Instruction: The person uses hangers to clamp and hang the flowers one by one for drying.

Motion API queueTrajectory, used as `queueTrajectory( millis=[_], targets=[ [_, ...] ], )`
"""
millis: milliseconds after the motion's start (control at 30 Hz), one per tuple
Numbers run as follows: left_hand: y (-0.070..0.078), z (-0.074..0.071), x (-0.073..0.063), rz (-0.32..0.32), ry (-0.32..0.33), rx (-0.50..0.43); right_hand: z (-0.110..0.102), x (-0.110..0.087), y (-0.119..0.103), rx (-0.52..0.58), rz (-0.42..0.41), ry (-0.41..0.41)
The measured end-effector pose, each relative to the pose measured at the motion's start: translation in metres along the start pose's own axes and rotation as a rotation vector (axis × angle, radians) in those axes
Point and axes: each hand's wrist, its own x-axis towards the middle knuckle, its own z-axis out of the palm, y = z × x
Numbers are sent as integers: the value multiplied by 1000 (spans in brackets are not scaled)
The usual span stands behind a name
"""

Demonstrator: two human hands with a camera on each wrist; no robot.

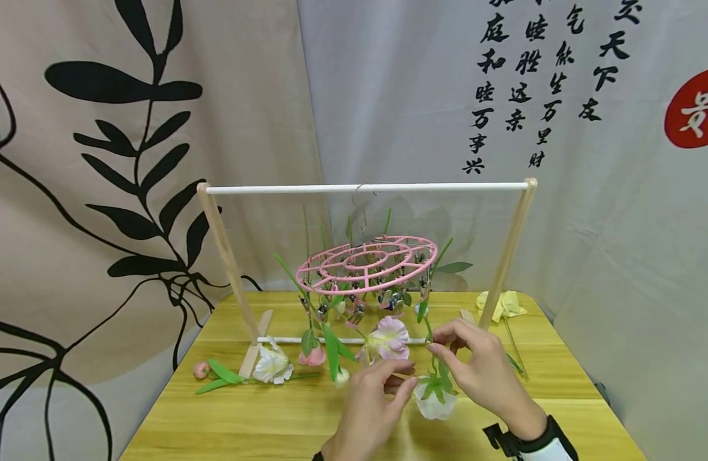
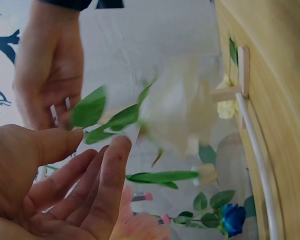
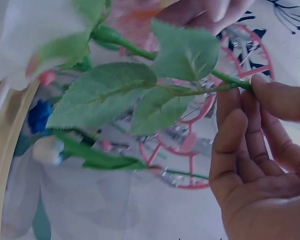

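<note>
Pale cloth, printed with black leaves and characters [image 1: 388,96], spans the background beyond the grip. Yellowish wooden table [image 1: 216,426] lies below the grip. Stand [image 1: 512,246], wooden posts with white bars, straddles the area beyond the grip. From its top bar, above and left of the grip, hangs a pink round rack [image 1: 366,282], tilted, with metal clips and flowers under it.

Right hand [image 1: 483,365]: thumb and fingers pinch the green stem [image 3: 242,85] of a white flower [image 1: 436,408]. Left hand [image 1: 371,403]: just left of the grip, thumb and fingertips apart, near the flower's leaves [image 3: 105,92]; contact with them cannot be told.

White flower: bloom down, just below the grip, between the hands; its leaves lie between grip and bloom. Whether a clip holds the upper stem: cannot tell.

Lilac flower [image 1: 388,339] sits left of the grip, near it. Yellow flower [image 1: 506,304] lies beyond and right of the grip, behind a post. Second white bloom [image 1: 273,366] is well left of the grip; pink bud [image 1: 201,369], farther left, on the table. Blue rose [image 2: 233,220], small, beyond the grip.
</note>
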Motion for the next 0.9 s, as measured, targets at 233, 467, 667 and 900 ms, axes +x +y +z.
queueTrajectory(
  millis=[233,467,667,900],
  targets=[
    [-3,9,9,-18,56,97,7,16,-15,119,36,-25],
    [-8,12,11,-62,78,26,12,21,-17,173,51,-36],
    [-8,12,12,-134,87,-14,14,24,-16,188,45,-50],
    [-5,7,9,-158,124,-47,12,33,-13,229,33,-51]
  ],
)
